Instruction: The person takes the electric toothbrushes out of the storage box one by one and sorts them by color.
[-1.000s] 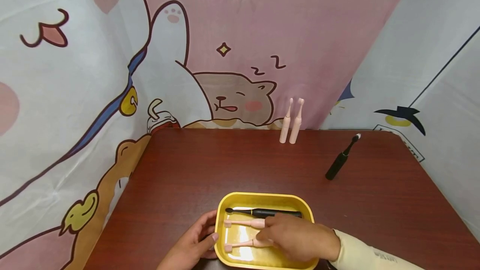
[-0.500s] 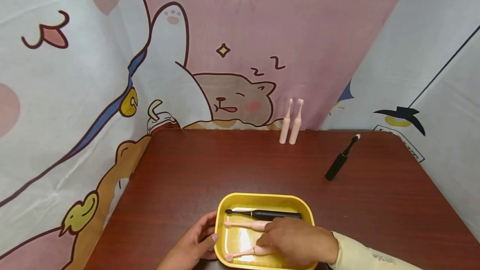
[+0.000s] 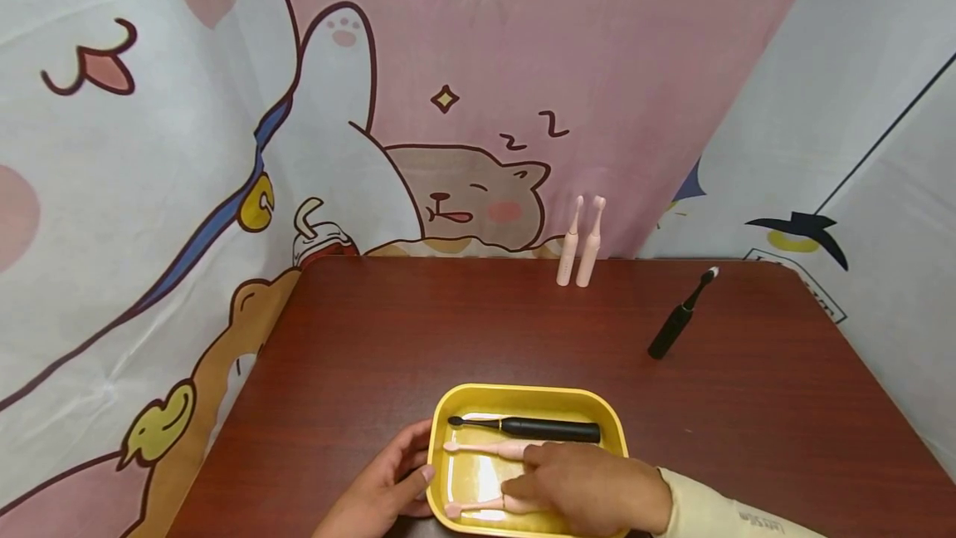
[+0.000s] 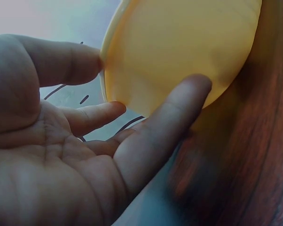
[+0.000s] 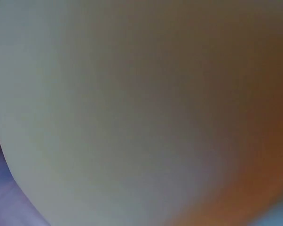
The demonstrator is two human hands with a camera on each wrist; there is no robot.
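Head view: the left hand (image 3: 384, 476), thumb and fingers apart, touches the yellow tray (image 3: 523, 401) at its left end. Inside the tray, the right hand (image 3: 593, 484) partly covers a nearer pink toothbrush (image 3: 512, 504) and a farther pink toothbrush (image 3: 509, 449); its grip cannot be told. Along the tray's far side lies a black toothbrush (image 3: 548, 429).

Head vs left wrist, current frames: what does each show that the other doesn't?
Head only: the right hand, the toothbrushes inside the yellow tray, two pink toothbrushes at the back and a black toothbrush at the right.
Left wrist only: palm creases, close up.
Both: the left hand touching the tray, and the table.
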